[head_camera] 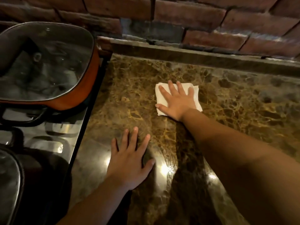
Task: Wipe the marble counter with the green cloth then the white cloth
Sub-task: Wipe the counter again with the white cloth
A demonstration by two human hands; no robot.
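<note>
A folded white cloth (pixel 158 95) lies flat on the brown marble counter (pixel 235 101), near its middle. My right hand (pixel 176 101) presses down on the cloth with the palm flat and the fingers spread across it. My left hand (pixel 129 159) rests flat on the bare counter nearer to me, fingers apart, holding nothing. No green cloth is in view.
A stove (pixel 53 132) with black grates borders the counter on the left. An orange pan with a glass lid (pixel 47 65) sits on its far burner, and another lidded pot (pixel 8 179) at the near left. A brick wall (pixel 194 18) and raised ledge (pixel 194 54) close off the back.
</note>
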